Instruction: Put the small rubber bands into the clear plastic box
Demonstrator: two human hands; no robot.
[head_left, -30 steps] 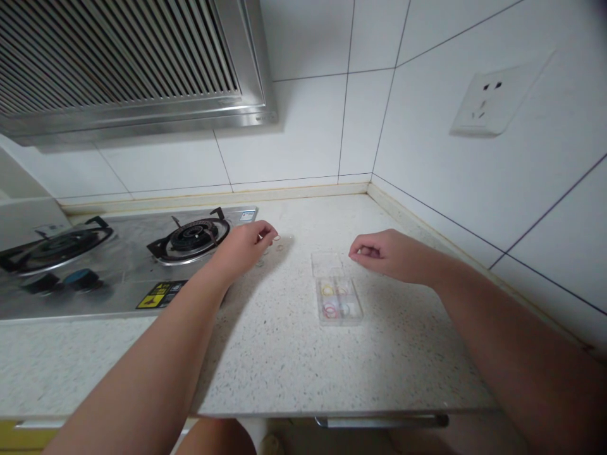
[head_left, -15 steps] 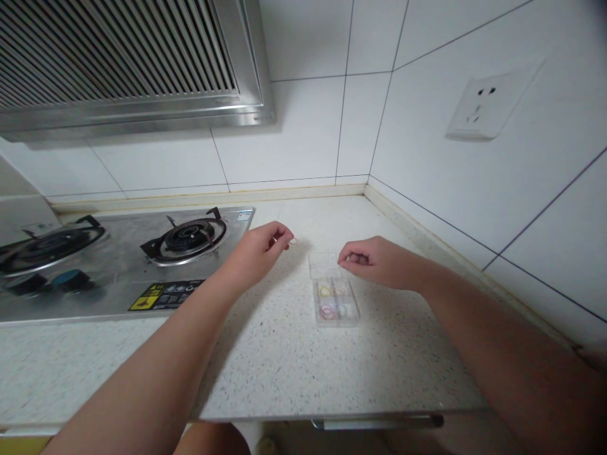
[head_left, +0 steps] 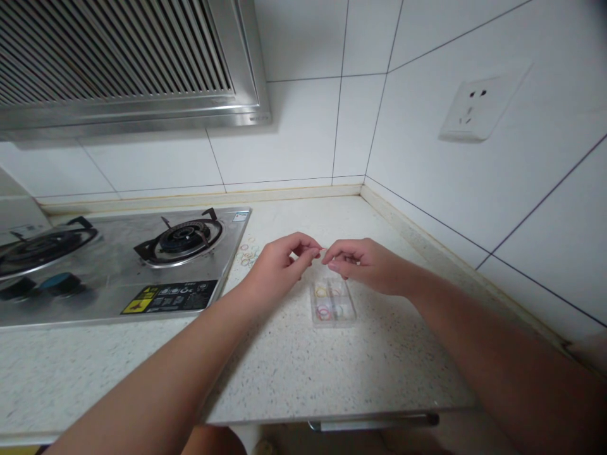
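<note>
My left hand (head_left: 279, 265) and my right hand (head_left: 361, 262) meet fingertip to fingertip just above a small clear plastic box (head_left: 332, 304). Both hands are pinched on a tiny ring (head_left: 323, 250) held between them. The box has compartments holding coloured small rings, yellow, red and pale ones. It lies on the speckled countertop (head_left: 294, 354). A loose cluster of several small rings (head_left: 246, 254) lies on the counter to the left of my left hand, next to the stove.
A steel gas stove (head_left: 118, 265) with two burners and knobs fills the counter's left side. A range hood (head_left: 123, 63) hangs above it. White tiled walls meet in a corner behind, with a wall socket (head_left: 467, 109) on the right. A drawer handle (head_left: 374, 422) shows below the counter edge.
My left hand left the loose rings by the stove and moved right with a ring pinched. My right hand shifted left to meet it above the box.
</note>
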